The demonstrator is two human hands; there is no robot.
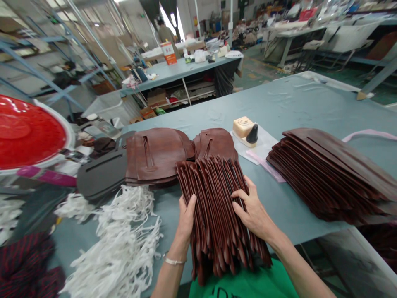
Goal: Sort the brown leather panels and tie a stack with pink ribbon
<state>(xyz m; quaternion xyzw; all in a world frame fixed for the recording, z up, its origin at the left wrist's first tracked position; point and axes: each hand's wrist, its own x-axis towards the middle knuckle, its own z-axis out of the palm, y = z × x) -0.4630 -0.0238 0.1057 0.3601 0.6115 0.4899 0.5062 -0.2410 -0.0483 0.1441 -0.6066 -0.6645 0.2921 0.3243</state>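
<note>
**A:** How many hands are working, and what are they on?

**B:** Two. The person's left hand (186, 219) and right hand (252, 207) are apart, clamped on opposite sides of one fanned stack of brown leather pieces (217, 219). The stack lies on the near part of a grey-blue worktable (310, 99), in front of the person's green shirt (242, 285). It holds well over a dozen pieces, too tightly packed for an exact count.

**A:** Is there more leather?

**B:** Three more bundles. Two flat brown leather piles (155, 155) (215, 145) lie side by side beyond the hands, and the held stack's far end overlaps the right one. A third, fanned leather pile (328, 174) sits to the right.

**A:** What else is around them?

**B:** One dark grey slotted panel (102, 174) lies left of the flat piles, and one tangle of white straps (114, 244) lies near the left hand. One cream block with a black cone (243, 130) sits beyond the stack, with two pink strips (266, 167) (369, 134) nearby. One red round lid (27, 132) sits far left. Beyond a second table (181, 68) stands one person (166, 33).
</note>
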